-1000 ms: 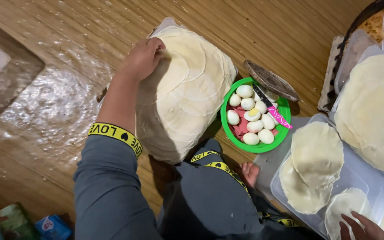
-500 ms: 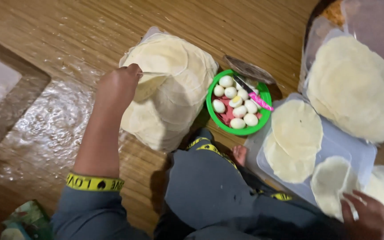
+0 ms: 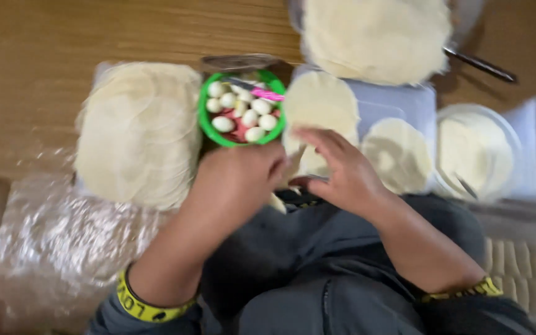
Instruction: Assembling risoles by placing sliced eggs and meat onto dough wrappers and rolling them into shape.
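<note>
- Head view: we saw our two hands meet near the middle of the scene, just over our grey-clad lap (image 3: 317, 291).
- Our left hand (image 3: 234, 183) was curled, back to the camera; the blur hid whether it gripped anything, so we cannot tell.
- Our right hand (image 3: 336, 170) had its fingers (image 3: 317, 138) spread and bent, resting on the near edge of a round thin wrapper (image 3: 317, 102); we cannot tell whether it pinched the sheet.
- That wrapper lay on a pale tray (image 3: 398, 99), with a second round wrapper (image 3: 398, 152) just to its right.
- A green bowl (image 3: 203, 115) of small white eggs (image 3: 243, 115) stood just beyond the left hand, touching the wrapper's left edge; a pink item (image 3: 267, 95) lay across it.
- A big stack of wrappers (image 3: 138, 130) sat left of the bowl on the wooden floor (image 3: 63, 31).
- Another large stack (image 3: 376, 37) lay at the far right, and a round white container (image 3: 476, 149) stood right of the tray.
- Crinkled clear plastic (image 3: 63, 242) lay at the near left.
- Yellow bands (image 3: 150, 307) circled both our sleeves.
</note>
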